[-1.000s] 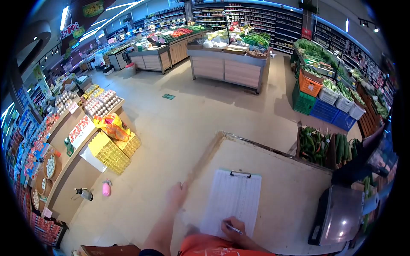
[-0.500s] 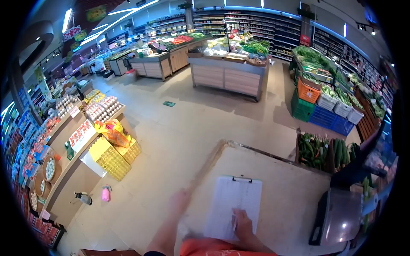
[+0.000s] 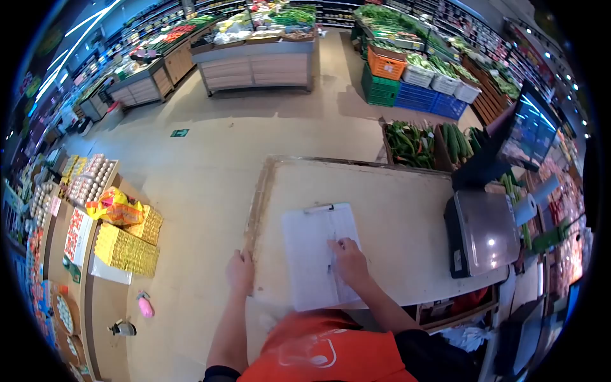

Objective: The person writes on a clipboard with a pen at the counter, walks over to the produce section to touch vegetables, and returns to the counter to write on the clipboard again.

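Note:
A clipboard (image 3: 331,207) with white paper sheets (image 3: 305,248) lies on the counter (image 3: 401,223) in front of me, its metal clip at the far end. Over the right part of the paper, my right hand (image 3: 350,262) is closed in a writing grip around a thin pen (image 3: 334,237), which is mostly hidden by the fingers. My left hand (image 3: 240,272) is at the counter's worn left edge, its fingers curled against it; the far side of that grip is hidden.
A weighing scale (image 3: 484,232) with a dark screen (image 3: 528,127) stands on the right. Boxes of green peppers (image 3: 410,141) and cucumbers (image 3: 455,141) adjoin the far edge. Yellow egg trays (image 3: 127,249), a pink bottle (image 3: 146,305) and a sprayer (image 3: 123,328) are at left.
My view has tilted down and turned right, bringing the counter nearer the middle. My left hand, blurred before, is now at the counter edge. The right hand remains on the paper.

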The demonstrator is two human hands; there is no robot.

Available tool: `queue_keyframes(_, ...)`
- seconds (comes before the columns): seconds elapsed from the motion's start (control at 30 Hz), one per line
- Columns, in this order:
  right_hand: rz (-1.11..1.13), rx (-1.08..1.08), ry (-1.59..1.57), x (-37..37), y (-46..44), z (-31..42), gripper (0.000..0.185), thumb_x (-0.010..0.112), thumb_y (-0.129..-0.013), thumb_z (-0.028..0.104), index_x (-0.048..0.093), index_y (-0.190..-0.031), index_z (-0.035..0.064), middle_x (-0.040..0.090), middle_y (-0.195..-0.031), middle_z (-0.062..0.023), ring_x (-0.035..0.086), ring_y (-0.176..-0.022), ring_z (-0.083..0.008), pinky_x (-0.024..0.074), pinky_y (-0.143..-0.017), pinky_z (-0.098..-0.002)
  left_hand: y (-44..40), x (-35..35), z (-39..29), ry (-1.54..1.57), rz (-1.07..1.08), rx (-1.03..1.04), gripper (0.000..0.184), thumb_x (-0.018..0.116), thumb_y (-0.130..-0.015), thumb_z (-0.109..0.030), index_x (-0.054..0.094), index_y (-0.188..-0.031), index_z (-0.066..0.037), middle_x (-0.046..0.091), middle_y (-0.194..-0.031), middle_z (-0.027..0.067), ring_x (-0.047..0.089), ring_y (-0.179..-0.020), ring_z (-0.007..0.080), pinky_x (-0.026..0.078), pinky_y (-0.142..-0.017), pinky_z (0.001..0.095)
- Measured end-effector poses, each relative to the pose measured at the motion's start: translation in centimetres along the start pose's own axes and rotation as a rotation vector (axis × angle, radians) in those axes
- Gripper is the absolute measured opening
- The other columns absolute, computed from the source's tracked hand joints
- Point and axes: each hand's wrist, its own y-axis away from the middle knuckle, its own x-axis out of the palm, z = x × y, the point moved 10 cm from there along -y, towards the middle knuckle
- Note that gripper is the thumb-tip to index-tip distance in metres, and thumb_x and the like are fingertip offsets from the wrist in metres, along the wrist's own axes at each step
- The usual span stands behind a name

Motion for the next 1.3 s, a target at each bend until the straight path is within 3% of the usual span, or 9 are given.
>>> queue_keyframes(0.37, -0.059, 0.133, -0.102, -0.9, 4.9, -1.1, 0.037, 0.060, -0.087, 0.009, 0.060, -0.123, 0.0009, 0.064, -0.111, -0.0200, 0.060, -0.110, -0.0361, 0.0511, -0.093, -0.0445, -0.8, 2.1, 1.3, 0.089, 0.059, 0.096, 0.046, 0.045, -0.102, -0.042, 0.058, -0.103, 0.002, 0.066, -0.094, 0.0284, 0.063, -0.089, 0.0472, 0.046, -0.078, 0.0562)
queue_keyframes(0.5, -0.049, 0.121, -0.244, -1.7, 5.4, 0.4, 0.028, 0.055, -0.094, 0.012, 0.062, -0.119, 0.0006, 0.064, -0.106, -0.0205, 0.062, -0.099, -0.0376, 0.0511, -0.090, -0.0468, -2.2, 3.4, 4.0, 0.085, 0.037, 0.067, 0.056, 0.045, -0.102, -0.043, 0.057, -0.122, 0.008, 0.065, -0.112, 0.0306, 0.062, -0.106, 0.0465, 0.047, -0.092, 0.0530)
queue_keyframes(0.6, -0.176, 0.049, -0.224, -1.6, 5.8, 2.1, 0.027, 0.061, -0.090, 0.007, 0.064, -0.116, 0.0049, 0.065, -0.109, -0.0188, 0.064, -0.101, -0.0378, 0.0532, -0.085, -0.0444, -0.4, 3.0, 2.2, 0.067, 0.318, -0.076, 0.065, 0.042, -0.102, -0.041, 0.044, -0.141, 0.011, 0.055, -0.133, 0.0352, 0.052, -0.127, 0.0463, 0.040, -0.108, 0.0508)
queue_keyframes(0.63, -0.177, 0.044, -0.214, -2.3, 4.8, 4.0, 0.032, 0.064, -0.086, 0.004, 0.064, -0.118, 0.0068, 0.066, -0.106, -0.0168, 0.065, -0.095, -0.0371, 0.0554, -0.079, -0.0429, -2.7, 6.5, 5.7, 0.073, 0.182, 0.147, 0.077, 0.042, -0.098, -0.057, 0.047, -0.139, 0.008, 0.057, -0.129, 0.0361, 0.056, -0.121, 0.0484, 0.046, -0.102, 0.0531)
queue_keyframes(0.8, -0.077, -0.069, -0.287, 2.0, 0.2, 16.0, 0.022, 0.061, -0.088, 0.008, 0.068, -0.110, 0.0086, 0.068, -0.095, -0.0156, 0.066, -0.086, -0.0369, 0.0551, -0.075, -0.0436, -0.7, 5.7, 7.7, 0.426, 0.497, 0.270, 0.067, 0.047, -0.099, -0.053, 0.054, -0.133, 0.003, 0.066, -0.121, 0.0243, 0.064, -0.112, 0.0403, 0.048, -0.099, 0.0466)
queue_keyframes(0.97, 0.156, -0.334, -0.444, 13.2, -1.8, 29.9, 0.018, 0.064, -0.089, 0.011, 0.071, -0.105, 0.0060, 0.069, -0.091, -0.0163, 0.068, -0.082, -0.0359, 0.0558, -0.072, -0.0421, -0.4, 3.3, 22.4, 0.660, 0.842, 0.075, 0.062, 0.069, -0.090, -0.043, 0.057, -0.134, 0.000, 0.067, -0.122, 0.0189, 0.065, -0.114, 0.0257, 0.052, -0.098, 0.0370)
queue_keyframes(1.03, 0.331, -0.452, -0.400, 18.0, -1.3, 33.4, 0.021, 0.065, -0.088, 0.013, 0.072, -0.106, 0.0057, 0.070, -0.091, -0.0170, 0.068, -0.082, -0.0364, 0.0556, -0.074, -0.0425, 0.8, 1.0, 26.5, 0.721, 0.981, -0.043, 0.067, 0.080, -0.085, -0.040, 0.057, -0.134, 0.000, 0.067, -0.121, 0.0177, 0.065, -0.114, 0.0207, 0.053, -0.098, 0.0337)
queue_keyframes(1.17, 0.456, -0.463, -0.385, 19.0, -4.6, 40.2, 0.014, 0.065, -0.087, 0.017, 0.069, -0.090, 0.0043, 0.068, -0.082, -0.0208, 0.068, -0.073, -0.0388, 0.0539, -0.064, -0.0469, -2.3, -17.4, 19.2, 1.212, 0.839, 0.231, 0.033, 0.068, -0.094, -0.014, 0.064, -0.123, 0.001, 0.068, -0.120, 0.0163, 0.065, -0.110, 0.0193, 0.052, -0.095, 0.0331)
queue_keyframes(1.3, 0.521, -0.454, -0.362, 27.6, -8.3, 38.7, 0.028, 0.065, -0.087, 0.031, 0.073, -0.097, 0.0065, 0.069, -0.088, -0.0243, 0.068, -0.083, -0.0428, 0.0538, -0.072, -0.0509, 0.0, -35.8, 6.4, 1.128, 1.200, 0.980, 0.032, 0.063, -0.098, -0.012, 0.061, -0.127, 0.002, 0.066, -0.124, 0.0152, 0.063, -0.114, 0.0246, 0.049, -0.100, 0.0357)
